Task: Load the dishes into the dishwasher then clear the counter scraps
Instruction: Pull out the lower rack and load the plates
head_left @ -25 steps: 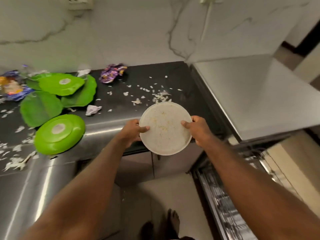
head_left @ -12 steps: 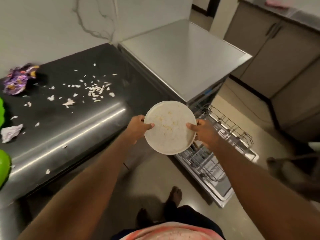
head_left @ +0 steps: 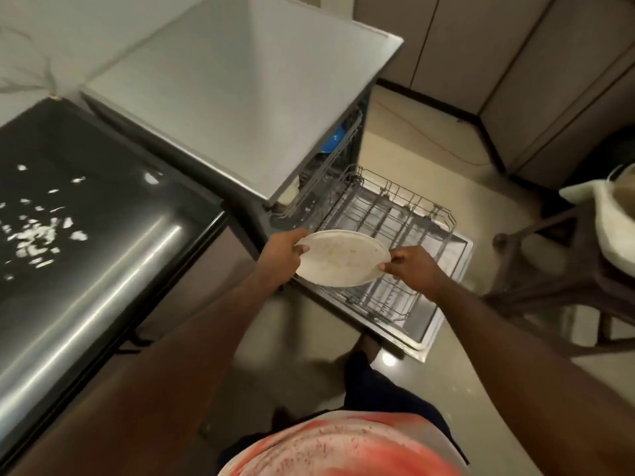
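A dirty white plate (head_left: 338, 261) with yellowish food specks hangs above the near end of the pulled-out lower dishwasher rack (head_left: 395, 214). My left hand (head_left: 283, 255) grips its left rim, thumb on top. My right hand (head_left: 410, 269) pinches its right rim. The plate is tilted nearly flat. The silver dishwasher (head_left: 247, 91) stands open, its door (head_left: 443, 304) folded down to the floor. Something blue (head_left: 335, 137) shows in the upper rack. White scraps (head_left: 34, 235) lie scattered on the dark counter (head_left: 103, 207) at the left.
A dark wooden stool (head_left: 563, 290) stands right of the open door, with a white cloth-covered vessel (head_left: 615, 221) on it. Grey cabinets (head_left: 515, 70) line the far wall. A thin cable (head_left: 429, 135) runs over the beige floor. My feet are below the plate.
The view swung right, from the counter to the dishwasher. Both hands carried the plate down and over the pulled-out rack, tipping it flatter. The green plates have left the view.
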